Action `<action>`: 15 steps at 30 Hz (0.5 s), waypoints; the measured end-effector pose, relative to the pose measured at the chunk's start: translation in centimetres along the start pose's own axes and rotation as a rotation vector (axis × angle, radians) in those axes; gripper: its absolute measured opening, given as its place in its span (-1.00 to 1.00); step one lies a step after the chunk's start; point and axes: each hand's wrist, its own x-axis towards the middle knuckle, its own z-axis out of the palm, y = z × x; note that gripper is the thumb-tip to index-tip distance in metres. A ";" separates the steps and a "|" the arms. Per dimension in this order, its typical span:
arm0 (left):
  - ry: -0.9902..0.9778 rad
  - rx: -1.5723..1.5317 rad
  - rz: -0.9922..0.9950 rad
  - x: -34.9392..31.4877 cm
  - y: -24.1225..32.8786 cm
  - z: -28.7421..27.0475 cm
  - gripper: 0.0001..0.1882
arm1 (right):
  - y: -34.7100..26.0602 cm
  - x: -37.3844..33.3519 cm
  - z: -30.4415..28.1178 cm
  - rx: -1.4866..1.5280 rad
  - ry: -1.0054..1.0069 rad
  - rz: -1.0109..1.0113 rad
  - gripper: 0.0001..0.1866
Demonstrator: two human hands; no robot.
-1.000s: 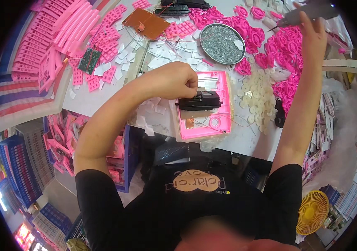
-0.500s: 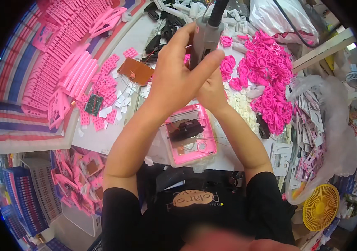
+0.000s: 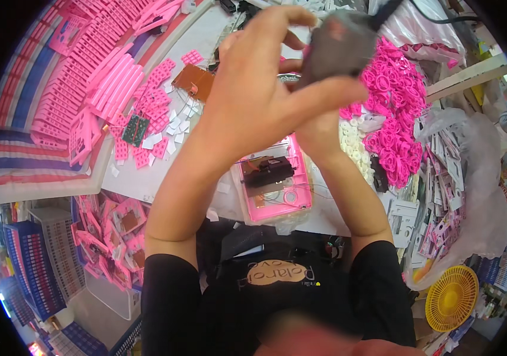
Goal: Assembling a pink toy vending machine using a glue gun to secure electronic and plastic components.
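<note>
My left hand (image 3: 259,83) is raised over the worktable, its fingers curved and thumb stretched right. It lies beside a blurred grey corded hand tool (image 3: 339,47), with a gap between the bent fingers and the tool; the thumb crosses the tool's lower edge. My right hand (image 3: 319,133) is mostly hidden behind the left hand and the tool, so its fingers cannot be made out. Below both hands lies a pink plastic case half (image 3: 296,199) on clear wrapping. A black module (image 3: 270,172) with thin wires sits inside it.
Bright pink ring-like parts (image 3: 393,113) and cream pieces (image 3: 353,145) lie right. Pink panels (image 3: 66,89) line striped cloth at left. A brown board (image 3: 193,83), green circuit board (image 3: 135,130) and pink button pads (image 3: 155,110) lie nearer. A yellow basket (image 3: 452,296) stands lower right.
The grey tool has moved right and looks larger and blurred. My left hand's fingers have spread from around it, and its thumb has moved right. The view has shifted slightly.
</note>
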 end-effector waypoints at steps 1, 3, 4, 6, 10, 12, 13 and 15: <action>-0.043 0.053 0.095 -0.9 -0.4 -1.2 -0.33 | -0.8 -0.2 -0.6 -0.005 0.011 0.022 -0.58; -0.234 0.138 -0.090 -3.7 -1.8 -3.7 -0.38 | -2.3 -0.6 -0.7 0.072 0.008 0.073 -0.59; -0.334 0.168 -0.179 -5.1 -2.5 -4.1 -0.41 | -2.7 -0.8 -0.8 0.128 0.013 0.094 -0.59; -0.469 0.302 -0.208 -8.5 -3.2 -3.7 -0.58 | -2.4 -1.3 -1.0 0.140 -0.046 0.071 -0.58; -0.504 0.374 -0.283 -11.6 -3.3 -2.2 -0.75 | -2.4 -2.2 -0.4 0.202 -0.079 0.058 -0.58; -0.472 0.351 -0.240 -12.4 -3.7 -2.1 -0.81 | -2.3 -2.5 -0.4 0.133 -0.153 0.028 -0.57; -0.433 0.306 -0.241 -12.7 -3.8 -2.1 -0.82 | -2.3 -2.6 -0.3 0.164 -0.167 0.006 -0.57; -0.355 0.215 -0.241 -13.3 -4.0 -2.0 -0.84 | -2.5 -2.6 -0.2 0.226 -0.196 -0.037 -0.58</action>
